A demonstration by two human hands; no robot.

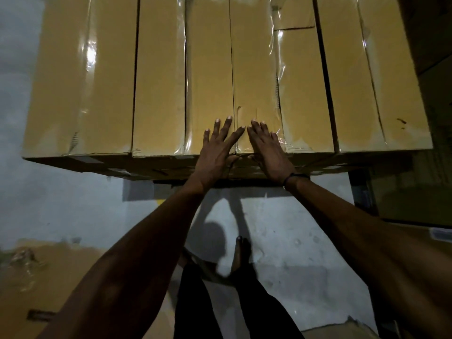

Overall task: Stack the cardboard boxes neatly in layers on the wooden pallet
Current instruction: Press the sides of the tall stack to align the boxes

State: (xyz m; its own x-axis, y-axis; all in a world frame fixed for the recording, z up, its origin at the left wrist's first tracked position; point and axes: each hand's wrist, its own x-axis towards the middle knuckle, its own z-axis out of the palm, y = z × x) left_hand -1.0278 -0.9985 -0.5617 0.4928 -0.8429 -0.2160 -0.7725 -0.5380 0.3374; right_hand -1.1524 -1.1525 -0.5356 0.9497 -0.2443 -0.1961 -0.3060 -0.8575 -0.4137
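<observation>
Several long brown cardboard boxes lie side by side in a flat top layer, sealed with shiny clear tape. The middle box (232, 69) runs away from me, with a seam down its length. My left hand (217, 148) rests flat on its near end, fingers straight and spread. My right hand (265, 148) lies flat beside it, fingers straight and together, a dark band on its wrist. The two hands almost touch at the fingertips. A lower layer of boxes (146, 167) shows under the near edge. The wooden pallet is hidden beneath the stack.
Pale concrete floor (281, 228) lies between me and the stack, with my bare foot (241, 255) on it. A flattened piece of cardboard (49, 277) lies on the floor at lower left. Dark boxes or shelving (420, 192) stand at the right edge.
</observation>
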